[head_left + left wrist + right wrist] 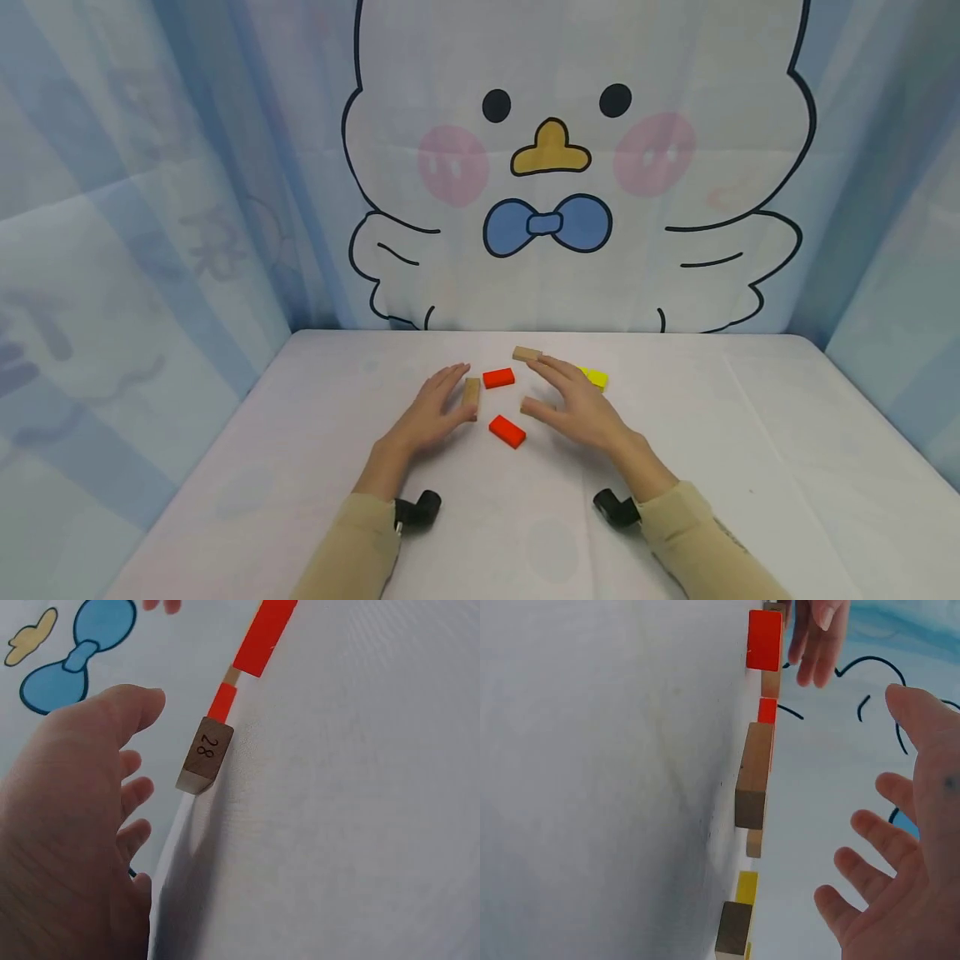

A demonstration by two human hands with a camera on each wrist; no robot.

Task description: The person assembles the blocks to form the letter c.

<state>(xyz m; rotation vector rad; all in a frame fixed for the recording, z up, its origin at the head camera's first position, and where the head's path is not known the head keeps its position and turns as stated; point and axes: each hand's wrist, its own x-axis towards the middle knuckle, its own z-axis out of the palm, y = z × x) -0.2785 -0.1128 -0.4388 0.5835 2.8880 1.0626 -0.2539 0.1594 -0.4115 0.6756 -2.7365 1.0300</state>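
Both hands hover low over a loose group of small rectangular blocks, fingers extended and holding nothing. My left hand (429,414) is beside a plain wooden block (471,390), whose end reads 28 in the left wrist view. To the right, my right hand (583,410) spreads over part of the group and hides some blocks in the head view. Between the hands lie a red block (498,378) and a nearer, slanted red block (507,432). The right wrist view shows a wooden block (752,776), a darker wooden block (733,928) and a yellow block (746,887).
Another wooden block (526,353) lies farther back, by the right fingertips. Yellow (597,378) shows past the right hand. A white cloth (750,467) covers the table. Behind it hangs a curtain (555,283) with a cartoon figure. Each wrist wears a black camera mount (420,510).
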